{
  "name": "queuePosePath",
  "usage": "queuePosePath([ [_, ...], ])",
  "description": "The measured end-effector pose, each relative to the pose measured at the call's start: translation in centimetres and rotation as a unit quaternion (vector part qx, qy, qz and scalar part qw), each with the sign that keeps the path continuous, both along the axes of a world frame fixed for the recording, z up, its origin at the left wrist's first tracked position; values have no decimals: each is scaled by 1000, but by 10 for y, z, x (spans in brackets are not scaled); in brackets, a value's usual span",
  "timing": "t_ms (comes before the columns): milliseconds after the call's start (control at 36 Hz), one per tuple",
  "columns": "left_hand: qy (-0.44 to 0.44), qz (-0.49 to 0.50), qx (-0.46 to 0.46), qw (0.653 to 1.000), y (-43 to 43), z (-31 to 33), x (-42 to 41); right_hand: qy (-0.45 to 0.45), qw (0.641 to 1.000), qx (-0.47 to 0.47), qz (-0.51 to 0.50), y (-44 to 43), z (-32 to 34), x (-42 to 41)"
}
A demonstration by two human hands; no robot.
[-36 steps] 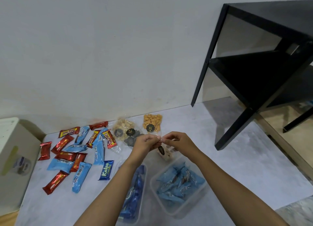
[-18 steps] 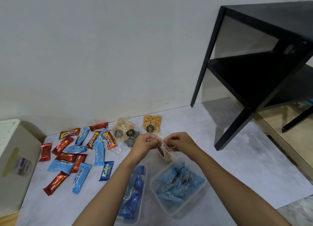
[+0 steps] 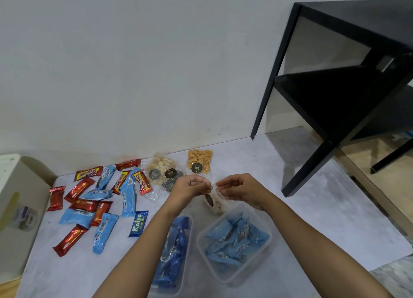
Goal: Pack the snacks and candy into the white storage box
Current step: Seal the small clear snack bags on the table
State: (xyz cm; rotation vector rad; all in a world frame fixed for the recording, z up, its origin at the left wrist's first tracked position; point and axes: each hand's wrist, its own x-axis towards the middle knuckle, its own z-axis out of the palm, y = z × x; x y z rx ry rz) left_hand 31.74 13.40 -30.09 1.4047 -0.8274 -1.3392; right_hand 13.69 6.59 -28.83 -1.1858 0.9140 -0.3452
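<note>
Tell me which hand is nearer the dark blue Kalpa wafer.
Left. The left hand sits beyond and right of the Kalpa wafer; the right hand is farther right.

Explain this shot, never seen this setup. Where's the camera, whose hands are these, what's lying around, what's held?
There is no machine here. A person wears one wide-angle camera on the head, so this single picture looks forward and down at their own arms. The left hand and right hand each pinch the top of a small clear snack bag hanging between them. Near it sit two clear tubs: the left tub holds dark-blue packets, and the right tub holds light-blue ones. Loose red and blue bars lie on the grey mat. An orange snack bag lies by the wall. The white storage box is at the far left.
</note>
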Motion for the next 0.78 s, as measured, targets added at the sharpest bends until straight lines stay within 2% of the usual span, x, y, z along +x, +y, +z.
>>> queuePosePath([
  [83,0,17,1,1000,-2,-4,0,0,1000,-15,-13,-2,0,0],
  [278,33,126,-10,992,-18,-2,-9,9,997,-76,-22,-12,1,-7],
  [417,27,164,-36,985,-28,-4,-24,92,972,-215,-7,-19,-13,-9],
  [500,-85,192,-53,976,-29,-20,-30,89,968,-230,-50,-25,-21,-10],
  [583,-209,154,-81,962,-28,-38,-34,96,961,-253,-54,-34,-23,-12],
  [639,-227,110,-91,963,-30,-50,-36,104,955,-271,-55,-42,-23,-15],
  [694,-197,78,-86,974,-36,-57,-40,110,949,-285,-76,-52,-25,-17],
  [778,-210,77,-105,969,-51,-65,-45,108,934,-304,-153,-70,-27,-18],
])
